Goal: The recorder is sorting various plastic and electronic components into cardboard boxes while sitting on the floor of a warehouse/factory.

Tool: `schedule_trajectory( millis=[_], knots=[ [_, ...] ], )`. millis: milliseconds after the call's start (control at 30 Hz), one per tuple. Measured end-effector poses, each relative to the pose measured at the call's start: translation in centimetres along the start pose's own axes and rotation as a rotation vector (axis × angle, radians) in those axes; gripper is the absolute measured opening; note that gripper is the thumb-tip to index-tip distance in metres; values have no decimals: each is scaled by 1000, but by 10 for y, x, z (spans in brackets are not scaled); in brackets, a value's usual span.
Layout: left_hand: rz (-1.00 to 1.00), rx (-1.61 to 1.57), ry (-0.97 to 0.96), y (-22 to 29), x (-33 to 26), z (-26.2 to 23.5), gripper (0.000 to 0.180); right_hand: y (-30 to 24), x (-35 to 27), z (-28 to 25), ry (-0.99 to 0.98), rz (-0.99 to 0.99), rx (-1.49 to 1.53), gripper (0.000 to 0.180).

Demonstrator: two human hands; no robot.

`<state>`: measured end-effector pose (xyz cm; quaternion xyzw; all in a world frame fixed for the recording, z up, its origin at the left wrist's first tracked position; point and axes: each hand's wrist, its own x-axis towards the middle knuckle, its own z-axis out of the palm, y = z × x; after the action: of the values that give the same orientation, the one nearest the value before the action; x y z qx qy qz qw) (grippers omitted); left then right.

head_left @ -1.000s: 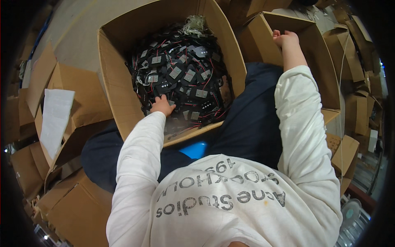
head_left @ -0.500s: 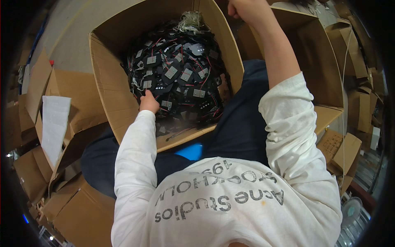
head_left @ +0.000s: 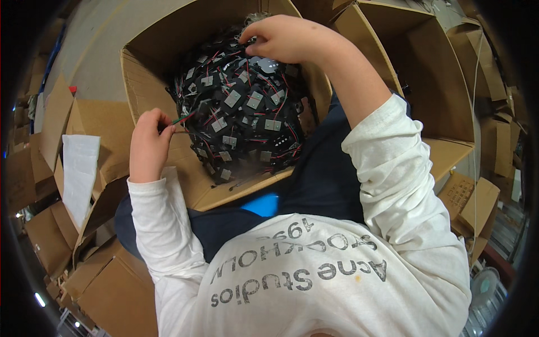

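A large cardboard box (head_left: 147,84) in front of my lap holds a heap of black plastic parts (head_left: 241,121) with grey metal plates and thin red and black wires. At the box's left wall, my left hand (head_left: 150,137) pinches thin wires (head_left: 182,119), green and red among them, which run toward the heap; their far end merges with the black parts. My right hand (head_left: 281,40) reaches over the far side of the heap. Its fingers are bent and apart, and nothing shows between them. A tangle of pale strands (head_left: 257,18) lies partly hidden behind it.
To the right stands a second open cardboard box (head_left: 415,78), some dark items at its inner left side. An opened carton with a white foam sheet (head_left: 80,174) is on the left. Something flat and blue (head_left: 261,205) lies by my legs. More cartons (head_left: 469,205) sit at the far right.
My right hand has come from above the right-hand box back over the heap, its fist loosened. My left hand has drawn left from the parts to the box wall, now with wires in it.
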<state>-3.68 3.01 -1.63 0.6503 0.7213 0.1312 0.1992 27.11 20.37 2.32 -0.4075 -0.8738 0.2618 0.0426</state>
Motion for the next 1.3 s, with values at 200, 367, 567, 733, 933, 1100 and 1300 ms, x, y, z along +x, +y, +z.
schedule_trajectory(
  millis=[200, 367, 567, 733, 933, 1100, 1300],
  knots=[
    [234, -267, 68, 80, -5, -17, 16, -30, -7, 34, 19, -459, 154, 82],
    [277, -712, 96, 91, -11, -12, 18, -85, -16, 57, -142, -324, 414, 53],
    [-263, -1333, -71, 48, 30, 46, 26, -58, -6, 44, -290, -6, 373, 32],
    [-585, 31, -772, -180, 2, 231, 75, -74, -1, 29, -309, -59, 673, 26],
    [-580, 175, -881, -228, -6, 275, 50, -69, 0, 23, -52, -349, 678, 24],
    [-660, 103, -592, -141, 22, 225, 50, -55, 5, 38, 21, -300, 473, 25],
    [-598, 279, -182, -58, 28, 131, 56, -76, -10, 15, -210, -20, 680, 30]
  ],
)
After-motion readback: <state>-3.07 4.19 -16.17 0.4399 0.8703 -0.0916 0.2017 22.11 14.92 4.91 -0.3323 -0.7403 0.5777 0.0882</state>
